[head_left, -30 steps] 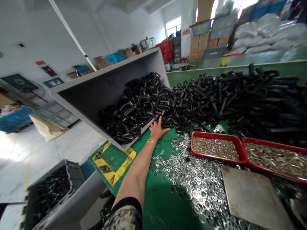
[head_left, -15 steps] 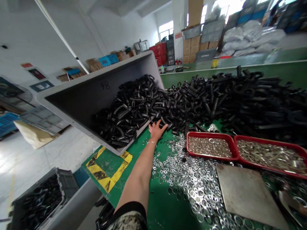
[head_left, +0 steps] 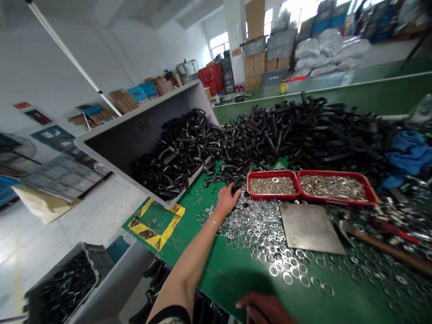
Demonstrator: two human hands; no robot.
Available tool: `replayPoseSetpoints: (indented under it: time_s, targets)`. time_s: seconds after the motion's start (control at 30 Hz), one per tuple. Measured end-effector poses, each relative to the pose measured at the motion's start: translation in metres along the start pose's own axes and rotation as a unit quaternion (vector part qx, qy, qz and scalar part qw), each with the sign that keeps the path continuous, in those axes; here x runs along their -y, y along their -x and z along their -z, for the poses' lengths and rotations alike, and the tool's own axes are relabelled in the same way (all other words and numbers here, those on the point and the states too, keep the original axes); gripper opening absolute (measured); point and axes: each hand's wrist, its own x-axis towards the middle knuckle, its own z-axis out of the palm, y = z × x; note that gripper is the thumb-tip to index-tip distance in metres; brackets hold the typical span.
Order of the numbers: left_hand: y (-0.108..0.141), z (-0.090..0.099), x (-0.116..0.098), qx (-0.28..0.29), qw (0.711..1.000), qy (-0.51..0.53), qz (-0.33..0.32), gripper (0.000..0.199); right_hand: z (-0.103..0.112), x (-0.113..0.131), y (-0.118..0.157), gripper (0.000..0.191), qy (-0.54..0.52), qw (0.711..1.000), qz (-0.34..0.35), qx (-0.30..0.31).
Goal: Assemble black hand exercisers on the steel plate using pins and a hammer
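Note:
My left hand reaches over the green table at the near edge of the black pile. Its fingers and thumb curl round a short black bent tube, partly hidden by the hand. More black bent tubes lie loose just beyond. At the bottom edge, my right hand is low over the table, blurred and cut off by the frame, so its grip is unclear. Scattered silver metal rings spread between the hands.
A tilted grey bin marked 48 spills black tubes onto the table. Two red trays hold small metal parts. Nearby are a metal plate, a wooden-handled hammer, red-handled pliers and a blue cloth.
My left hand has drawn back from the bin's lip toward me, and its fingers have closed. Several black tubes now lie spread near it. My right hand has come into view at the bottom.

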Motion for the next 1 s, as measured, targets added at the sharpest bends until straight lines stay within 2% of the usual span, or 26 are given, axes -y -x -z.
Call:
replayPoseSetpoints:
  time_s: [0.07,0.17,0.23,0.33,0.4,0.47,0.5,0.6,0.67,0.73,0.8,0.83,0.9,0.93,1.0]
  targets:
    - [0.012,0.007,-0.016,0.036,0.999,0.003,-0.011,0.045,0.010,0.000,0.009,0.044,0.003,0.999,0.031,-0.031]
    - [0.027,0.016,-0.031,0.068,0.997,0.019,-0.032,0.049,0.035,0.022,0.035,0.040,0.081,0.992,0.061,-0.080]
    - [0.031,0.017,-0.037,0.087,0.995,0.021,-0.046,0.054,0.058,0.038,0.058,0.036,0.128,0.983,0.051,-0.117]
    - [0.033,0.019,-0.044,0.130,0.983,-0.075,-0.107,0.060,0.100,0.051,0.103,0.034,0.189,0.963,0.011,-0.191]
    - [0.035,0.023,-0.051,0.152,0.967,-0.153,-0.139,0.057,0.134,0.052,0.138,0.032,0.248,0.935,-0.026,-0.251]
    - [0.035,0.030,-0.058,0.152,0.949,-0.229,-0.155,0.049,0.176,0.046,0.175,0.031,0.324,0.891,-0.072,-0.311]
    - [0.035,0.034,-0.060,0.145,0.941,-0.259,-0.160,0.043,0.201,0.042,0.194,0.031,0.367,0.859,-0.104,-0.340]
    - [0.031,0.041,-0.062,0.111,0.936,-0.288,-0.170,0.029,0.284,0.023,0.246,0.038,0.404,0.795,-0.168,-0.421]
    - [0.031,0.044,-0.062,0.082,0.951,-0.246,-0.169,0.028,0.342,0.011,0.278,0.040,0.424,0.741,-0.214,-0.475]
    - [0.034,0.047,-0.066,0.048,0.977,-0.158,-0.135,0.033,0.395,0.000,0.305,0.040,0.437,0.689,-0.260,-0.517]
    - [0.042,0.051,-0.073,0.011,0.998,-0.036,-0.039,0.040,0.439,-0.009,0.325,0.039,0.439,0.654,-0.301,-0.538]
    - [0.048,0.054,-0.079,-0.003,0.999,0.037,0.019,0.043,0.456,-0.014,0.331,0.038,0.438,0.641,-0.320,-0.543]
    - [0.061,0.056,-0.090,-0.021,0.979,0.173,0.107,0.044,0.480,-0.026,0.334,0.037,0.438,0.619,-0.350,-0.550]
    - [0.068,0.056,-0.096,-0.022,0.959,0.250,0.129,0.041,0.486,-0.033,0.332,0.040,0.439,0.608,-0.361,-0.553]
    - [0.081,0.052,-0.109,-0.018,0.901,0.409,0.144,0.032,0.490,-0.047,0.320,0.047,0.445,0.594,-0.373,-0.558]
